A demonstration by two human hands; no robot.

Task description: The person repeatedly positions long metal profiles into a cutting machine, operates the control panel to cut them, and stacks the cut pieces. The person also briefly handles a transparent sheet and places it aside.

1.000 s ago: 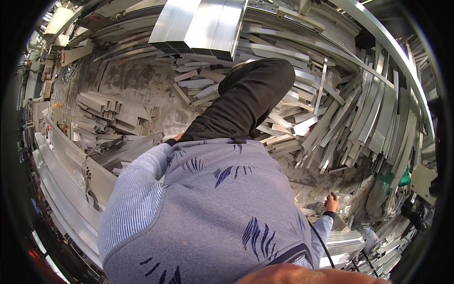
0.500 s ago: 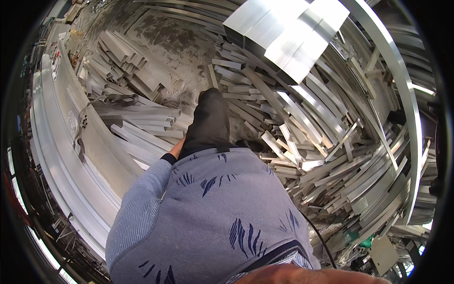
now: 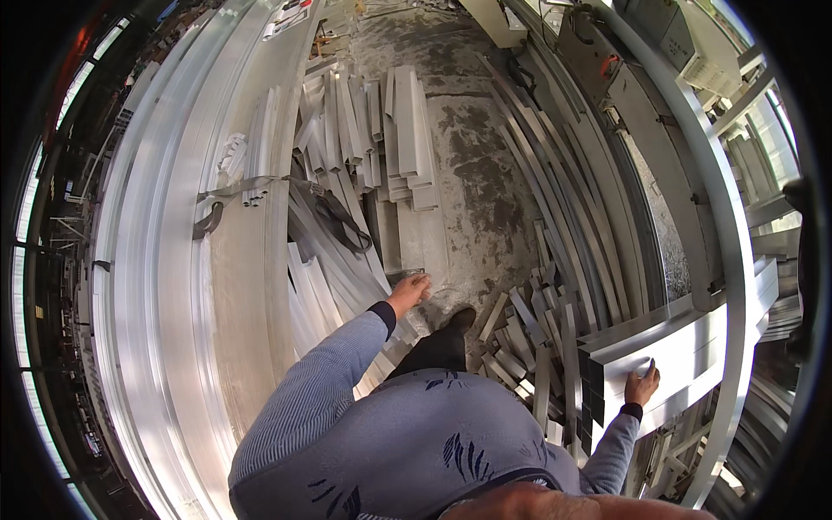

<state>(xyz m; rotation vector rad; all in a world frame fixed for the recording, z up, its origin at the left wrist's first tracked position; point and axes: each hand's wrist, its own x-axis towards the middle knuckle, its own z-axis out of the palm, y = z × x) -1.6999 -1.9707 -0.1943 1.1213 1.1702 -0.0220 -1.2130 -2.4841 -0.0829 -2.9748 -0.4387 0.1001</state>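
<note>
Left hand (image 3: 410, 293), by the floor's (image 3: 485, 186) left edge: fingers curled, inner side hidden; cannot tell if anything sits within. Right hand (image 3: 642, 383): palm hidden, contact with tube bundle (image 3: 685, 351) uncertain. Bundle partly covered by metal bar (image 3: 735, 260). Long profiles (image 3: 178, 217) cut off at top. Dark clutter (image 3: 65, 286) beyond their left edge: too small to identify.

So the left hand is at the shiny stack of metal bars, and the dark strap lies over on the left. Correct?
Wrong hand: the head view shows the right hand at the shiny stack of metal bars, not the left hand. The dark strap does lie over on the left.
</note>
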